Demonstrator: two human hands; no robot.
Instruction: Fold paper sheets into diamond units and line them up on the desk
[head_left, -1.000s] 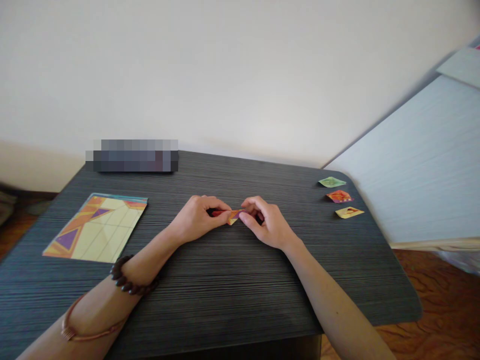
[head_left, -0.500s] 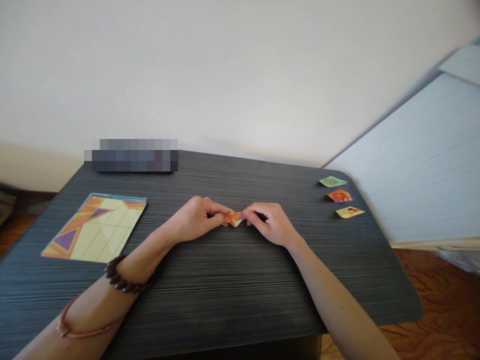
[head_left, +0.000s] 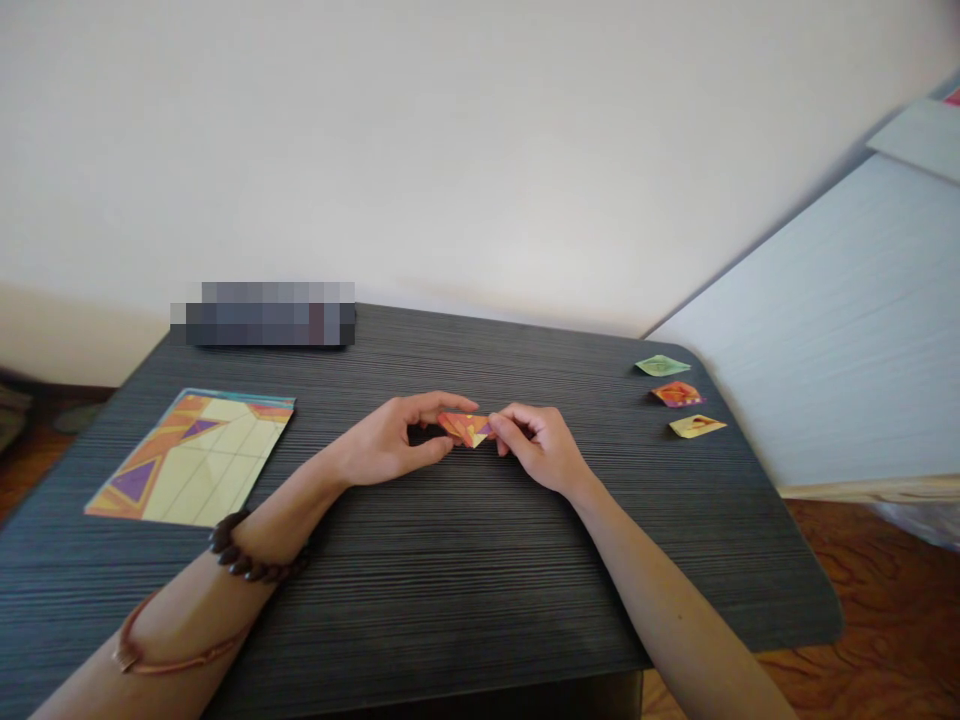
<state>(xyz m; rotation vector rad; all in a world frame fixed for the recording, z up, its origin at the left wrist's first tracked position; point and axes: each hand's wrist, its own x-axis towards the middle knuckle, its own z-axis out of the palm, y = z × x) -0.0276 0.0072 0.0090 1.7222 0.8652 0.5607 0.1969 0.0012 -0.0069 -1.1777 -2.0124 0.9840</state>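
A small folded paper piece (head_left: 465,427), orange with yellow and purple, is held just above the middle of the dark striped table (head_left: 450,560). My left hand (head_left: 390,440) pinches its left end between thumb and forefinger. My right hand (head_left: 536,445) pinches its right end, fingers curled. Both forearms rest on the tabletop; the left wrist wears a dark bead bracelet and a thin orange band.
A patterned paper sheet (head_left: 193,455) lies at the left of the table. Three small folded papers sit near the right edge: green (head_left: 661,366), orange-red (head_left: 678,394) and yellow (head_left: 697,426). A dark blurred object (head_left: 262,314) lies at the back. A pale board (head_left: 840,330) adjoins the right side.
The folded piece has lifted and turned a little, showing more of its orange face. My left fingers have opened out around its end; my right hand has shifted slightly.
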